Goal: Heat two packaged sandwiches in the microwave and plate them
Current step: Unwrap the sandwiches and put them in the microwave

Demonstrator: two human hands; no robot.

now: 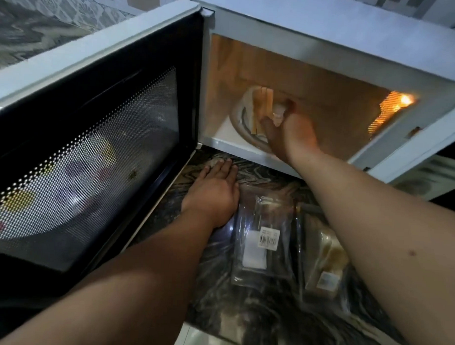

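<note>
Nearest us, two clear packages are lying on the dark marbled counter (255,315): an emptied-looking wrapper (262,240) and, just right of it, a packaged sandwich (326,261). We are resting our left hand (215,192) flat, fingers straight, beside the wrapper. Farther in, our right hand (287,133) is reaching into the lit microwave (328,46), its door (93,154) hanging open, fingers curling round a sandwich (262,106) standing on the turntable (238,121).

A dark marbled stone countertop (265,310) with pale swirling veins fills the lower middle of the view and runs on to its near edge. A pale tiled floor (202,339) shows just below that edge. A grey patterned fabric surface (45,29) lies in the upper left corner.
</note>
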